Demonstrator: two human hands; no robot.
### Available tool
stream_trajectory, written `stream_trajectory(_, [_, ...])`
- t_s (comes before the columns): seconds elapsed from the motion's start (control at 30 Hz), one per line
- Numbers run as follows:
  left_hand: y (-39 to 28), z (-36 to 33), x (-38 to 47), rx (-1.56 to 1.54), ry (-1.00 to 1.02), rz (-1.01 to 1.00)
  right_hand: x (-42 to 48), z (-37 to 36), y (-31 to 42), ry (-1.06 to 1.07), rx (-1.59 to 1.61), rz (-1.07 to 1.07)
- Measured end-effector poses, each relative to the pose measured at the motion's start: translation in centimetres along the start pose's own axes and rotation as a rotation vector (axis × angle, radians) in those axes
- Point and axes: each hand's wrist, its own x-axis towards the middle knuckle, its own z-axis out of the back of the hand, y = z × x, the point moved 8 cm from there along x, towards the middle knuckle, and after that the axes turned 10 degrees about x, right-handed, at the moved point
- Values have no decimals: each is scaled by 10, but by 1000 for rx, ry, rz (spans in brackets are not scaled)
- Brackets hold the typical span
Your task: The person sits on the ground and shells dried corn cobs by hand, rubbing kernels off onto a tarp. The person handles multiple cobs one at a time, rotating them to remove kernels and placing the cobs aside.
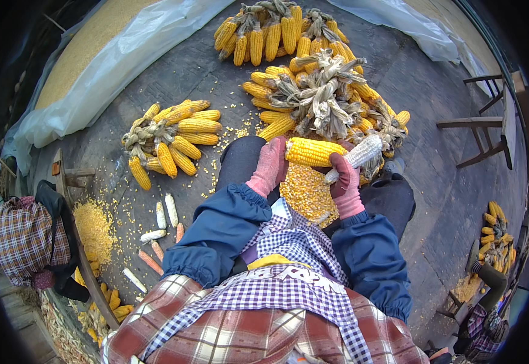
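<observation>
My left hand [271,166], in a pink glove, holds one end of a yellow corn cob [315,152] full of kernels. My gloved right hand [347,182] grips a stripped white cob [363,151], which lies aslant against the other end of the yellow cob. Both hands are above a container of loose kernels [307,191] between my knees; its rim is mostly hidden. Just beyond, bundled corn cobs with knotted dry husks [328,98] lie heaped on the dark floor.
A corn bundle [184,132] lies at the left, above stripped cobs [171,210] and a kernel pile [93,230]. One person [32,241] sits far left, another [483,327] lower right. Wooden chairs [471,122] stand right. Plastic sheeting [105,77] borders spread grain.
</observation>
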Motion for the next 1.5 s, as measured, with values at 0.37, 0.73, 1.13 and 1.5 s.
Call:
stream_trajectory(0.37, [-29,-22,-11,695,122,-521,6,42,-16,-169,138,-198])
stream_trajectory(0.73, [-15,-28,-13,542,262,82,-5,12,16,-143,-224,189])
stream_trajectory(1.13, [17,11,28,499,98,-391,5,21,-3,-85,14,-118])
stream_trajectory(1.5, [-23,-28,-13,920,78,-551,-2,43,-12,-218,62,-251])
